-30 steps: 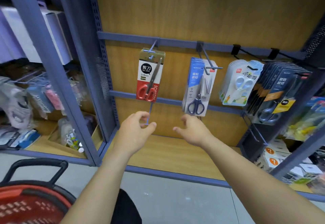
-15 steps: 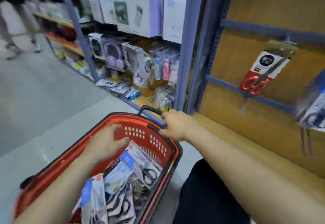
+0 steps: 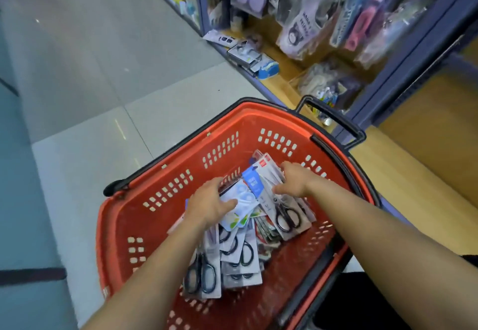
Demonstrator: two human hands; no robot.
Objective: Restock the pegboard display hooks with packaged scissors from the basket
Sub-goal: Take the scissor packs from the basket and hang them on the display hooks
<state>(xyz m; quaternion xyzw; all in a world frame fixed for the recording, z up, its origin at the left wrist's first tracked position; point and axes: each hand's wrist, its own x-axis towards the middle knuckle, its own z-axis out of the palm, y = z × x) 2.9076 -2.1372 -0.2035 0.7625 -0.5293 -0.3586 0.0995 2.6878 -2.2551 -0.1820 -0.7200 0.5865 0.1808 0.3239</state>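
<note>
I look down into a red shopping basket (image 3: 160,182) on the floor, filled with several packaged scissors (image 3: 232,257). My left hand (image 3: 208,204) grips a white and light-blue scissors pack (image 3: 241,200), thumb across its face. My right hand (image 3: 294,181) reaches in from the right, thumb and fingers curled round the top of a grey pack of black-handled scissors (image 3: 284,215). A blue-topped pack (image 3: 252,182) lies between the two hands. The pegboard hooks are out of view.
The basket's black handle (image 3: 333,120) stands up at its far right rim. A blue shelf upright (image 3: 413,65) and a wooden base shelf (image 3: 413,169) run along the right. Hanging goods (image 3: 310,19) fill the neighbouring bay. Grey floor tiles (image 3: 77,71) spread to the left.
My view has swung from the pegboard down to the basket. Both hands went from in front of the display into the basket; the right hand left the rim and now holds a pack.
</note>
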